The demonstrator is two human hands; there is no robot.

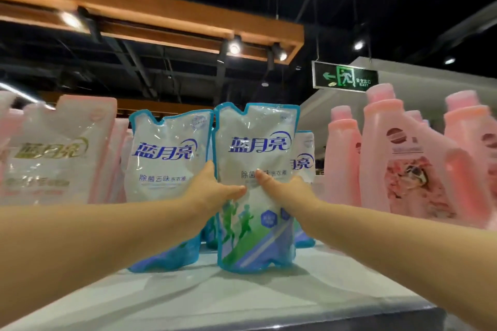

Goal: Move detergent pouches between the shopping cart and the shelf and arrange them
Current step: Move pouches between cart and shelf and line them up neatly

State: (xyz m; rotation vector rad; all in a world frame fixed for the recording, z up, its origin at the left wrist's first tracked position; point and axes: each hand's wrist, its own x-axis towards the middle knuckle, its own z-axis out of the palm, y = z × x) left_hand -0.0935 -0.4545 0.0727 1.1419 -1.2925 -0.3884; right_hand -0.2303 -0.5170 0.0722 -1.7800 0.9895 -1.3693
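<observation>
A blue-and-white detergent pouch (255,137) stands upright on the white shelf (242,298), near its middle. My left hand (212,188) grips its left edge and my right hand (285,188) grips its right side, thumbs on the front. A second blue pouch (164,153) stands just to its left, partly behind my left forearm. A third blue pouch (305,158) shows behind the held one, mostly hidden. The shopping cart is not in view.
Pink-and-white pouches (59,153) fill the shelf at the left. Pink detergent bottles (403,164) stand in rows at the right. The shelf's front edge (349,317) runs across the bottom. A green exit sign (345,76) hangs from the dark ceiling.
</observation>
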